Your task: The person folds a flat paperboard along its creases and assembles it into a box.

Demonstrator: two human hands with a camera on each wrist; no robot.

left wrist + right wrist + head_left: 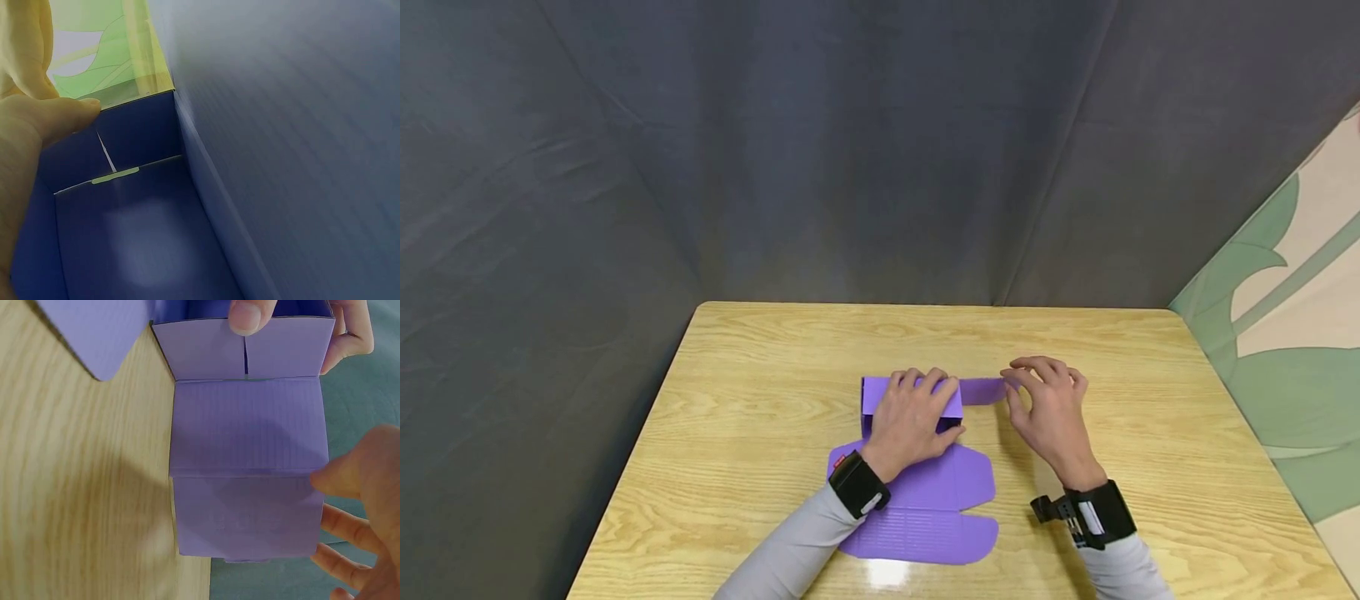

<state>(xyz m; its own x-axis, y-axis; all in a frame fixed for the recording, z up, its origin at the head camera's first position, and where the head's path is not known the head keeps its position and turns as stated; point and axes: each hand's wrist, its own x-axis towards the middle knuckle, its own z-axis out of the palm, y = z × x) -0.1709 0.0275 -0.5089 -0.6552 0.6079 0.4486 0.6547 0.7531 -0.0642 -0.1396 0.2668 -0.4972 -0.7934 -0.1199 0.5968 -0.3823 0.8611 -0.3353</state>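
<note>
Head view: a partly erected purple box (874, 396) sits near the middle of the table (760, 375), with its lid panel (917, 533) spread flat toward the person. The left hand (910, 417) grips the box from above; the right hand (1052, 408) pinches the outer end of the side flap (981, 392), which extends to the right. The tabletop is pale wood grain. A dark curtain (880, 150) stands behind it; a leaf-patterned panel (1300, 400) flanks the right side.

Left wrist view: the left thumb (69, 115) lies along the end wall (140, 128); a pale slot (115, 175) shows at its foot. The picture is dim, so the thumb's exact contact is uncertain.

Right wrist view: the flap carries a mid-crease and a small tab (247, 560). The step in hand appears to be closing this end; the next move probably calls for folding the flap over the wall and seating the tab.
</note>
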